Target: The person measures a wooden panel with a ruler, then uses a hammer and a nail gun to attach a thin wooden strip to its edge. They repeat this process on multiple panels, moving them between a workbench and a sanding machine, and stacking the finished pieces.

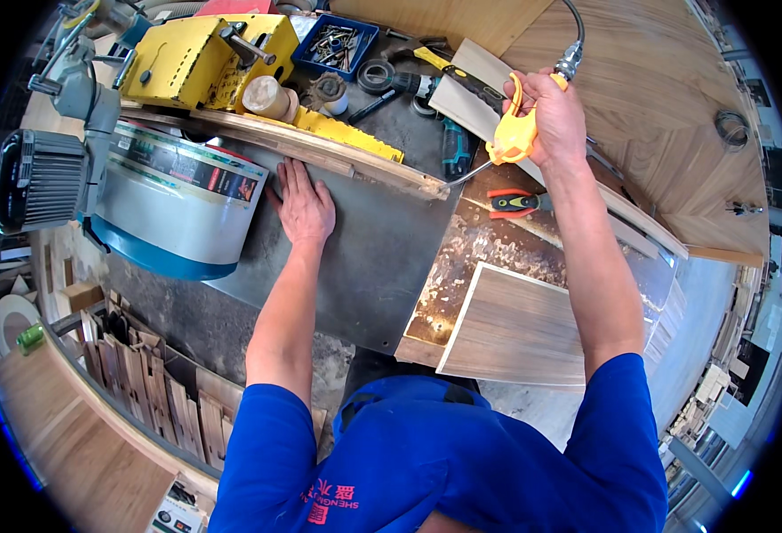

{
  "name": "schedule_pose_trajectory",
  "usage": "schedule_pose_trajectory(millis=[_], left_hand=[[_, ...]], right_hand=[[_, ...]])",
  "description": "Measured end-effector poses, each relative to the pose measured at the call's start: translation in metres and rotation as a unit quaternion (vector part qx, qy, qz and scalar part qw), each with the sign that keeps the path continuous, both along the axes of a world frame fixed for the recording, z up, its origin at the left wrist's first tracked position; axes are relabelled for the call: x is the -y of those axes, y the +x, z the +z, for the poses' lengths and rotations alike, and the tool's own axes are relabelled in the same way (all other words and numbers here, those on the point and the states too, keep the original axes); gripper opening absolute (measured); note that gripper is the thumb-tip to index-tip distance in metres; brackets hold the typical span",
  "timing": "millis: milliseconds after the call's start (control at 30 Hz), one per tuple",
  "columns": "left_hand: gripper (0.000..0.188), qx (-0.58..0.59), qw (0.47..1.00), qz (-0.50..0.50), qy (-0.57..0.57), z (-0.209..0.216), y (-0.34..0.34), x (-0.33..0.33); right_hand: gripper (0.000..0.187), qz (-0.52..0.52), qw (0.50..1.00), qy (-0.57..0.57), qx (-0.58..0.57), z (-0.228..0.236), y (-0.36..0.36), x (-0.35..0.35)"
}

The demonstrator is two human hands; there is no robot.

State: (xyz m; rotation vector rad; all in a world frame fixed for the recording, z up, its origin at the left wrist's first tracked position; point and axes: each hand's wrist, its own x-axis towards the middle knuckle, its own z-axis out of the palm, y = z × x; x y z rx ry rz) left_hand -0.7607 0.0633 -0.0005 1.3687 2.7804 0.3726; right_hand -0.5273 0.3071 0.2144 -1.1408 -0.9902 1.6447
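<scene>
My right hand (pixel 558 120) is closed around a yellow air blow gun (pixel 515 133), whose thin bent nozzle points down and left. A hose with a metal coupling (pixel 569 60) runs up from its handle. My left hand (pixel 307 206) lies flat, fingers stretched out, on the dark metal plate (pixel 369 258). Its fingertips come close to a wooden strip (pixel 320 151) along the plate's far edge. Left of that hand stands the white and blue machine housing (pixel 178 204). Below the blow gun, pliers with orange handles (pixel 515 203) lie on the worn brown board.
A wood-grain panel (pixel 520 329) lies at the front right. Beyond the strip are a hammer (pixel 453 73), a teal power tool (pixel 456 147) and a blue tray (pixel 333 44) of screws. A yellow machine (pixel 204 58) and a motor (pixel 40 180) stand left. Wood offcuts (pixel 155 382) fill a rack.
</scene>
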Motion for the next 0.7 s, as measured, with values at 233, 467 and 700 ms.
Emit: schedule_pose_trajectory(millis=[233,467,700], left_hand=[[0.067,-0.006,1.000,-0.004,0.002,-0.001,0.000,0.000],[0.067,-0.020,1.000,-0.001,-0.008,-0.003,0.000,0.000],[0.065,-0.010,1.000,-0.002,-0.007,-0.001,0.003,-0.004]], right_hand=[[0.015,-0.060,0.997,0.032,0.041,0.001,-0.005,0.018],[0.013,-0.116,0.991,0.059,0.031,-0.017,0.008,0.021],[0.024,-0.137,0.984,0.071,0.086,-0.010,-0.011,0.019]])
